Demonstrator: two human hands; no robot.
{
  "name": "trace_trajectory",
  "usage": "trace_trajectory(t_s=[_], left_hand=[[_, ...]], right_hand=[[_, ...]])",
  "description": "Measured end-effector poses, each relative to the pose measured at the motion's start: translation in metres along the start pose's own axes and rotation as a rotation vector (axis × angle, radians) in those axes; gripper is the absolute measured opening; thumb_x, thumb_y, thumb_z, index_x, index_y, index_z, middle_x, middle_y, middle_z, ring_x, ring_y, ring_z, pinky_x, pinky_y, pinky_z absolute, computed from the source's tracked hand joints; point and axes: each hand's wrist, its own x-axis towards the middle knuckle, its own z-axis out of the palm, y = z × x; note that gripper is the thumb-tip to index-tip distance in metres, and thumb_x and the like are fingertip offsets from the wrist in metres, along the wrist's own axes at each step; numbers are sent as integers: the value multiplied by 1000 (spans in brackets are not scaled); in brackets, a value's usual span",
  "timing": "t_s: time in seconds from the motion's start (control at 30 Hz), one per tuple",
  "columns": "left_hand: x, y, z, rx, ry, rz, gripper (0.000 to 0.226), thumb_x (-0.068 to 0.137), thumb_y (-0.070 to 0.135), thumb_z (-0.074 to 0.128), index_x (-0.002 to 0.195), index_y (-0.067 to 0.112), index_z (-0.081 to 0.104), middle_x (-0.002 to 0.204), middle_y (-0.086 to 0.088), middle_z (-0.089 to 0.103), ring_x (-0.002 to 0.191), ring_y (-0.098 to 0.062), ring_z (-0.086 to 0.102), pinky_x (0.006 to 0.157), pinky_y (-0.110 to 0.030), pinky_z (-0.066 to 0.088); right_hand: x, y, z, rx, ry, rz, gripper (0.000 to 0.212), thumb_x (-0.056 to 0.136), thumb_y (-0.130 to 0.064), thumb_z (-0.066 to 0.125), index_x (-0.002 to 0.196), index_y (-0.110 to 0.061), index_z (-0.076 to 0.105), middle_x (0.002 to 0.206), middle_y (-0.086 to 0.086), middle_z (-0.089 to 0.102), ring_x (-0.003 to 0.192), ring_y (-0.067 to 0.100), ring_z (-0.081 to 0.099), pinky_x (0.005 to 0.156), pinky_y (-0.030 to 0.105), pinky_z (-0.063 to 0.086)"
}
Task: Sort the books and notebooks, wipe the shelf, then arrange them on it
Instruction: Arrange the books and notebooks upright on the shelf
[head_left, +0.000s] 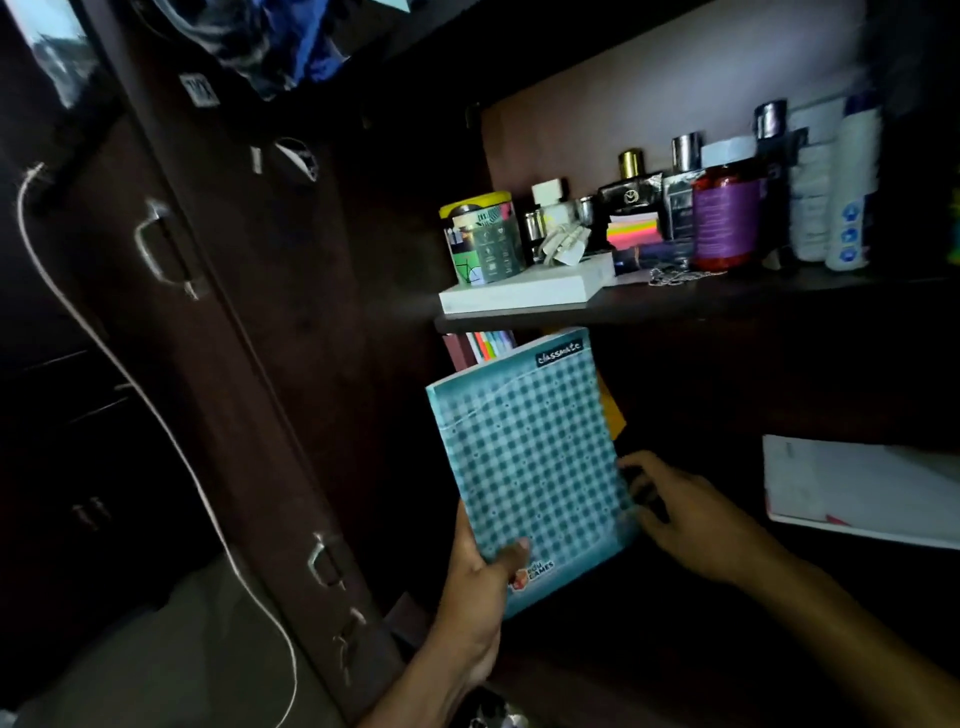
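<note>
Head view: left hand (480, 582) grips notebook (530, 467); right fingers (641, 467) touch edge.

Dim room; dark brown wardrobe doors (218, 322) with metal handles (161, 249); a white cable (156, 415) hangs; pale floor (171, 665).

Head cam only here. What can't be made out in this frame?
- Lower shelf interior: too dark to see its contents or whether it has been wiped.
- Books behind the checked notebook: only their tops show, titles hidden.
- Right hand: fingertips lost in shadow at the notebook's edge; grip unclear.
- White book: cut by the right edge.
- Bottle labels: blurred.
</note>
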Motion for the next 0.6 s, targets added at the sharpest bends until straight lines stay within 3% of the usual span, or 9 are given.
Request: trace_trajectory(t_s=[0.07,0.13,0.2,0.3,0.4,0.5,0.6], left_hand=[[-1,0,0,-23,118,71,87,95,11,66,156,47,16,157,30,9,136,-10,42,114,-45,40],[-1,1,1,-40,269,127,78,99,5,61,157,42,23,159,19,31,142,-13,39,117,-42,37],[-5,7,5,-79,414,152,76,101,2,58,159,35,22,153,15,39,140,-14,39,113,-35,36],[-3,12,8,-134,564,212,75,100,0,57,157,37,25,146,28,40,140,-11,38,108,-30,36],[1,10,7,-118,589,233,73,99,-4,56,153,39,32,134,32,49,134,-11,45,107,-32,36],[-2,15,14,-132,558,219,75,99,-4,55,144,50,28,107,47,39,120,-1,43,102,-27,33],[-1,12,18,-107,540,204,77,99,-3,55,153,42,25,106,47,38,110,9,45,101,-27,32]], right_hand=[[33,-4,1,18,105,47,36,95,-16,60,126,-30,50,105,-1,69,94,20,68,84,41,56],[60,-17,11,99,240,89,33,91,-19,64,122,-23,55,108,5,69,99,28,68,86,39,54],[75,-28,38,140,298,71,53,85,-28,74,133,-21,51,128,10,59,115,32,60,96,42,51],[74,-29,78,153,263,78,88,79,-45,81,150,-22,34,145,12,42,129,35,49,103,48,46],[78,-15,77,181,280,118,94,78,-49,82,152,-24,30,146,12,41,129,34,49,101,45,48],[82,-9,73,232,329,146,91,81,-40,82,153,-22,30,144,16,43,128,37,50,100,42,47],[85,-10,77,164,302,105,90,86,-38,78,157,-24,24,148,15,40,130,37,49,103,43,46]])
